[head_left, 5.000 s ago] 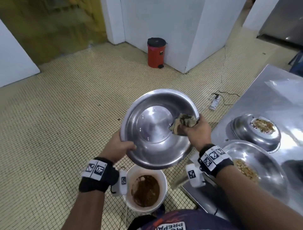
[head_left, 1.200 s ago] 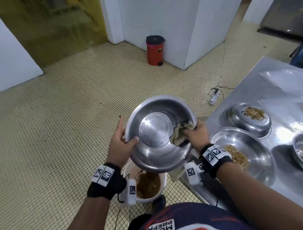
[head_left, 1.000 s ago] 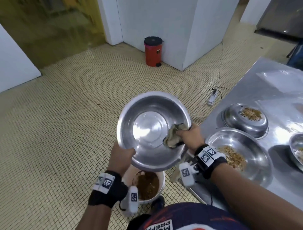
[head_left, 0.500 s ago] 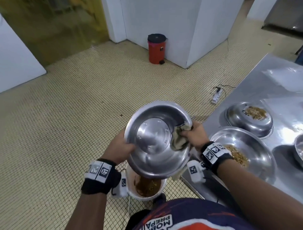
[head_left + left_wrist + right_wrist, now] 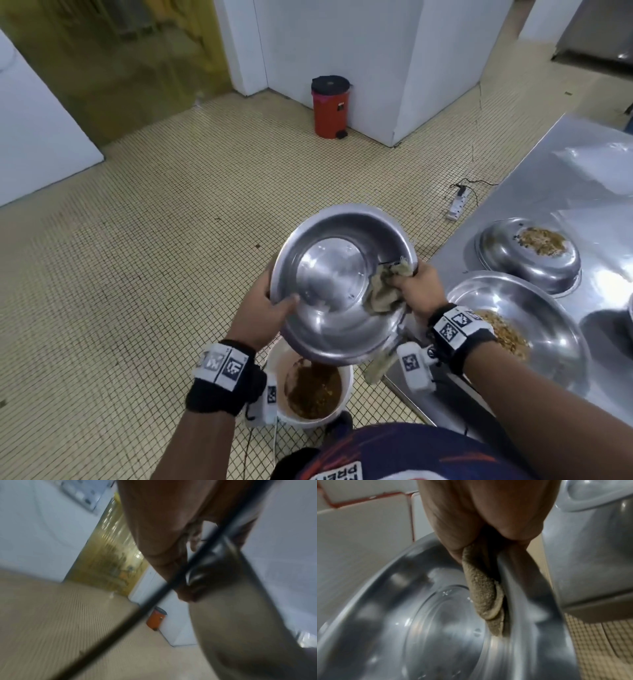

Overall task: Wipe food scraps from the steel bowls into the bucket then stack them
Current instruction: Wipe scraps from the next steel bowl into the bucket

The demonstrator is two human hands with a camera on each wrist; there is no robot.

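Two hands are on one steel bowl [image 5: 337, 284], which you hold in the air above the white bucket [image 5: 310, 389]; the bucket stands on the tiled floor just off the near left corner of the steel counter [image 5: 561, 178]. You have the bowl tilted steeply, its open mouth facing up and back toward you, its lower rim hanging over the bucket's opening. Being round, it has no long axis to report. Your left hand [image 5: 262, 313] grips the bowl's left rim, thumb curled inside, fingers behind. Your right hand [image 5: 419, 291] is closed round a crumpled brown cloth [image 5: 383, 291] and presses it against the inner wall at the right rim; the right wrist view shows the cloth [image 5: 483, 591] folded over the rim between thumb and fingers. The bowl's interior looks clean. The bucket holds brown scraps. On the counter's near edge sits a second bowl [image 5: 534, 318] with food in it; behind it a third bowl [image 5: 529, 255] lies upside down with scraps on its base. The left wrist view is blurred.
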